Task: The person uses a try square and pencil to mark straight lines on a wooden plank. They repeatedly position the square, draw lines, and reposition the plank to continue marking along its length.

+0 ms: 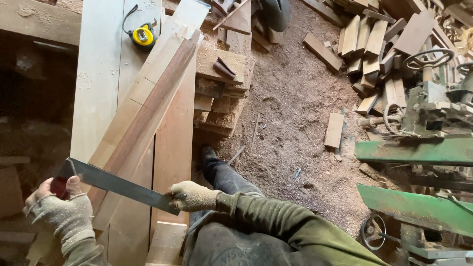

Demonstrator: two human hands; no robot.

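A: What was hidden or cut off?

B: The left hand [61, 209], gloved with bare fingertips, covered the dark stock of the steel square [118, 184], fingers clamped round it. The right hand [193, 195] pinched the blade's far end — fingertips closed on the metal. Both forearms ran out of the lower edge.

A: Where did the square lie?

B: Across the planks [172, 133] on the table [96, 88], blade slanting over them.

A: Counts?

B: One square, one yellow tape measure [143, 35] at the far end, two hands, one boot [207, 153] on the sawdust floor [295, 98]. One green machine [419, 152] at right, partly cut off. Offcuts [374, 44] — too many, too heaped to count.
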